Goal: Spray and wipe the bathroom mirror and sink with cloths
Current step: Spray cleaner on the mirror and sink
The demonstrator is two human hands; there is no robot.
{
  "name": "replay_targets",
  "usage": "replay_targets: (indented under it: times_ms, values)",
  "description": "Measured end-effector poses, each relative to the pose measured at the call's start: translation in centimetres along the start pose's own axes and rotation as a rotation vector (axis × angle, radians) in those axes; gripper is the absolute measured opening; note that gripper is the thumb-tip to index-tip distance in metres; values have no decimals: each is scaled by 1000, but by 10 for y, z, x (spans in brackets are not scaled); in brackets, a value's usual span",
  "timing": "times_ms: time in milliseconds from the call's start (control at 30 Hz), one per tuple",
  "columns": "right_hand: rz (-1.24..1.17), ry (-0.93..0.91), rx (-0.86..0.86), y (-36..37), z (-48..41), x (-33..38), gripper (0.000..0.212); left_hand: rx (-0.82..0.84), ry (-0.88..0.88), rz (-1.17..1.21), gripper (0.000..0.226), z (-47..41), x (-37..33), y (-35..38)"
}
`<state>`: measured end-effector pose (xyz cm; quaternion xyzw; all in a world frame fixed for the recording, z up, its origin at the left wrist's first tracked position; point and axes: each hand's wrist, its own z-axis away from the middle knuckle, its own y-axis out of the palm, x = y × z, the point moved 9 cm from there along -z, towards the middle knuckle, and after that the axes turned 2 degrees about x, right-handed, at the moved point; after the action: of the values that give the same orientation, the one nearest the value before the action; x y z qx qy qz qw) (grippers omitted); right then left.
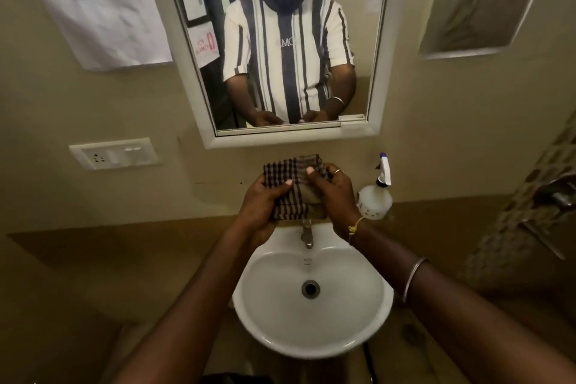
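Two hands hold one checked cloth (293, 184) above the far rim of the sink (311, 318), just below the mirror (280, 40). The left hand (260, 210) grips the cloth's left and lower part, thumb laid across its front; the right hand (335, 196) pinches the right edge, thumb on top. Both are closed on the fabric, which is bunched between them, probably being folded into a pad that offers a flat wiping face. Holding it over the basin would let any drips fall into the sink rather than onto the surface (436, 215).

The spray bottle (375, 196) stands upright on the surface to the right of the right hand, near the wall, its nozzle turned left; placed there, it is within easy reach of that hand. The tap (307, 235) lies directly below the cloth, at the far edge of the basin, and the drain (310, 288) sits in its middle. The mirror hangs on the far wall, straight above the sink. Whether its glass is already sprayed cannot be told.
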<state>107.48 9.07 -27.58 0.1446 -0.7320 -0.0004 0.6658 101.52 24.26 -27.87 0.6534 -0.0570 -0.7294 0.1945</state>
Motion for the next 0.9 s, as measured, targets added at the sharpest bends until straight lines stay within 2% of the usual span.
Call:
replay_targets:
  times_ms: [133,267,367,500,567,733,900]
  values:
    - [-10,160,-198,-48,-2,-53,35,5,-69,46,38,-7,26,-6]
    - [169,162,-527,-129,-6,-95,22,15,-95,102,38,-14,43,-13]
    - [322,132,-660,-173,-16,-105,46,16,-111,126,39,-19,55,-18]
    - [455,124,-668,-202,-40,-101,82,35,-127,138,41,-24,62,-21]
    - [467,74,-612,-202,-57,-98,88,31,-127,144,41,-27,62,-22]
    - [485,-10,-480,-190,-91,-91,57,19,-133,160,46,-31,69,-28]
    - [466,-60,-479,-180,-109,-84,46,10,-125,152,43,-32,73,-28]
